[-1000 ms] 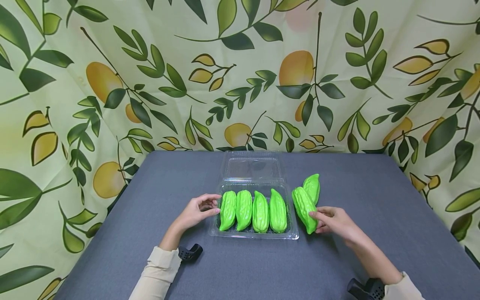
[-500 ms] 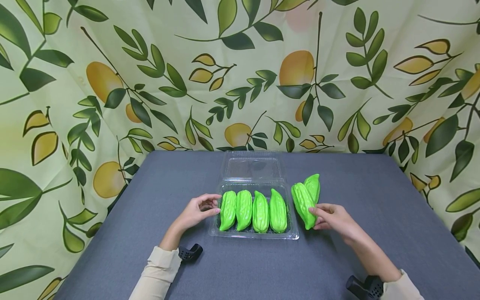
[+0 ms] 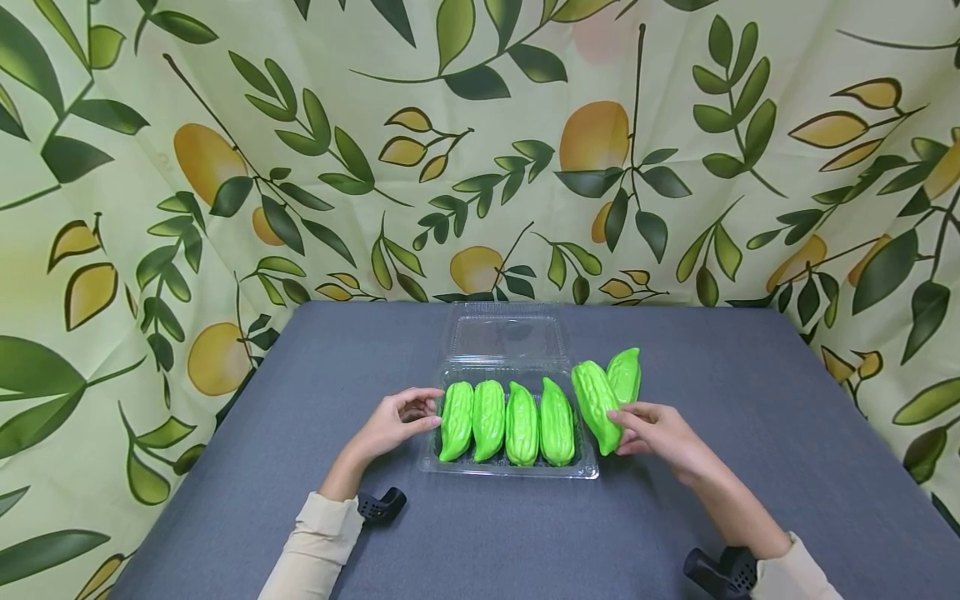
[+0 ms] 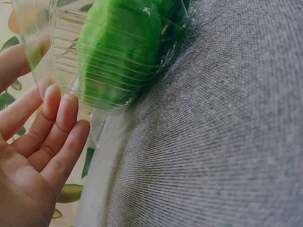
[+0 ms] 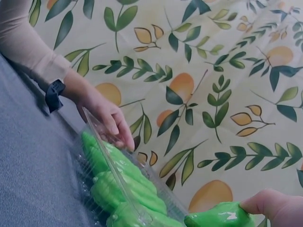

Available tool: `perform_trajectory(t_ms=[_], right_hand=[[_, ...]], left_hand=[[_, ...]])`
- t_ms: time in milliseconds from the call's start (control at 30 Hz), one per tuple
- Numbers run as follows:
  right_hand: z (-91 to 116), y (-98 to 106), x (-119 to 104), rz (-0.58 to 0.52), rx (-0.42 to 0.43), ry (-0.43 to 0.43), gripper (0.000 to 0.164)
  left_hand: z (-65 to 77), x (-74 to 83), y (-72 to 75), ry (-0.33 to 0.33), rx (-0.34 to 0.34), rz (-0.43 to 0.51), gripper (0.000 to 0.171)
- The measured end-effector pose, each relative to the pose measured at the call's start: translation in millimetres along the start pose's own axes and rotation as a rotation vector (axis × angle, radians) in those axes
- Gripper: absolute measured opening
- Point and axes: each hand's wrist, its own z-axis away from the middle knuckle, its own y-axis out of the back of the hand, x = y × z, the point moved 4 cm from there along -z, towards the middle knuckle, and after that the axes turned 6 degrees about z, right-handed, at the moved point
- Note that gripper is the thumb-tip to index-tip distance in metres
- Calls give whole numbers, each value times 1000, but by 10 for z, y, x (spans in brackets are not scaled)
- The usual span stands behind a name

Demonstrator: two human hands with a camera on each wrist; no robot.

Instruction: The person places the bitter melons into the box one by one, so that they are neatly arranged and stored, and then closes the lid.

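My right hand pinches the lower end of a bright green bitter melon, held slantwise just off the right side of an open clear plastic clamshell box. Inside the box, several more bitter melons lie side by side. At the left wall, my left hand holds the box's rim between thumb and fingers; the left wrist view shows the clear rim running between them. Another bitter melon lies on the table behind the held one and is partly covered by it.
The box's lid is folded back flat toward the far edge. A grey cloth covers the table. Behind it hangs a leaf-and-fruit patterned curtain.
My right hand has lifted its bitter melon and brought it left and slightly away from me, nearer the box's right edge. The left hand and the box have stayed put.
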Motion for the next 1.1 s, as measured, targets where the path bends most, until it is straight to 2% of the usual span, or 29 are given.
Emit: perform_trajectory(t_ms=[333,733,1100], right_hand=[[-24,-69,-102,-39,-16,21,64],[-70,-185,-225,-81,-37,45,63],[-107,-300,-316,-84,-49,74,60]], left_hand=[[-2,-11,-2,8,-3,0,41],[3,-5,9,-36,4,3,40],[1,17,6,-14,2,3,40]])
